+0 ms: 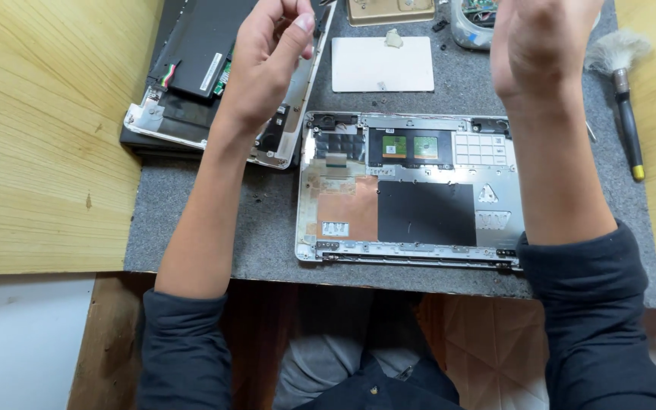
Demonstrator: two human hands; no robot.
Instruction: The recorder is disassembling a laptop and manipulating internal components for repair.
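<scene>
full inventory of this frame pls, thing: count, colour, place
laptop shell: 1, silver, open face up, mat centre
copper foil patch: 1, copper, left inside shell
black sheet: 1, black, centre of shell
second laptop part: 1, black and silver, mat upper left
white panel: 1, white, above shell
brush: 1, pale bristles, dark handle, right edge
mat: 1, grey, over wooden table
left hand: raised over second part
right hand: raised, upper right
</scene>
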